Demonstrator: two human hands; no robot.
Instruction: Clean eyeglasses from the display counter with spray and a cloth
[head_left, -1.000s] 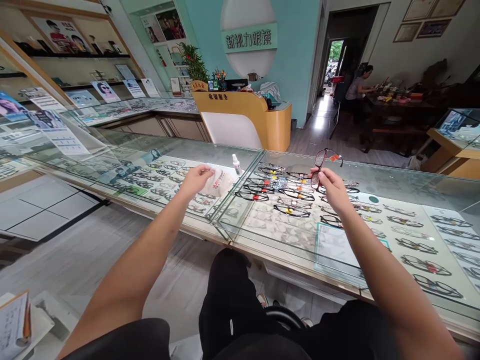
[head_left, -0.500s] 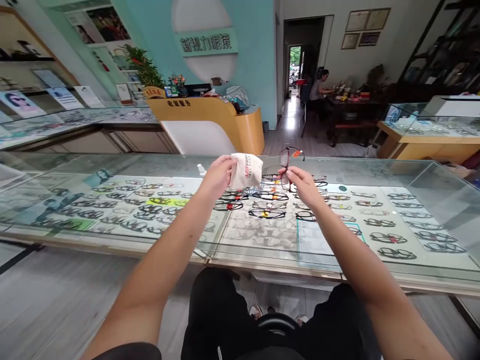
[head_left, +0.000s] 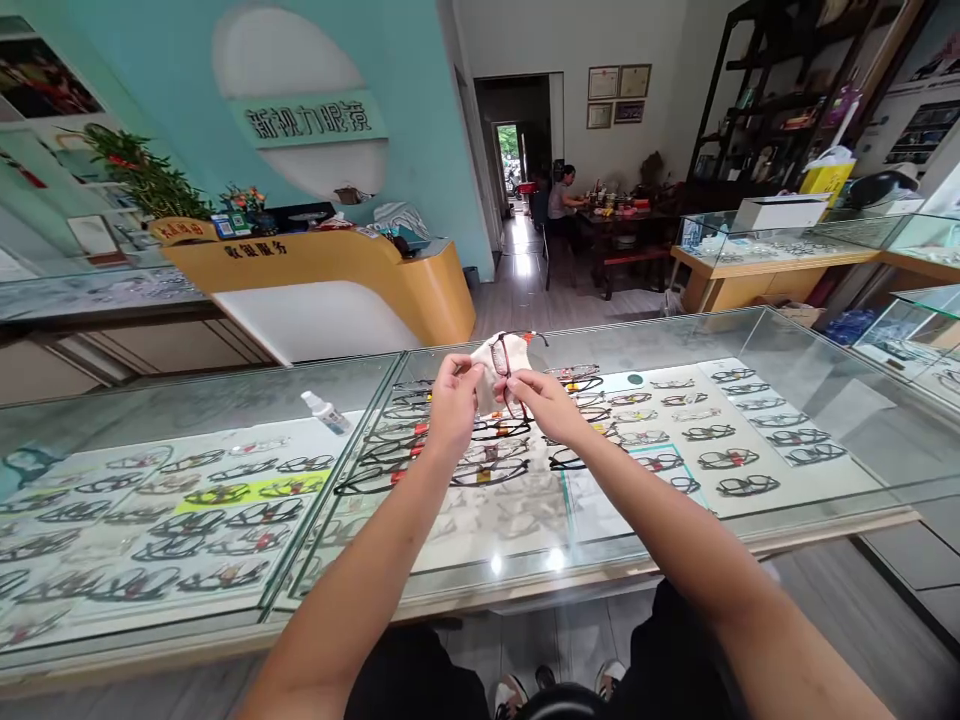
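My left hand (head_left: 456, 398) is closed on a cream cloth (head_left: 486, 395) above the glass counter. Pinched in my right hand (head_left: 541, 400) is a pair of glasses (head_left: 501, 358) with a dark, reddish frame and an orange tag on one temple. The glasses stand on edge in front of the cloth, and the two overlap; whether the cloth presses on a lens I cannot tell. Rows of eyeglass frames (head_left: 491, 470) lie below my hands in the counter.
A white spray bottle (head_left: 326, 412) stands on the glass counter (head_left: 525, 555) to the left. Beyond it is a yellow and white reception desk (head_left: 442, 290). A person (head_left: 562, 200) sits at a dark table at the back. Another display case (head_left: 780, 255) stands at the right.
The cloth and the glasses have come together; before, they were apart. My view has turned to the right, so the spray bottle shows farther left.
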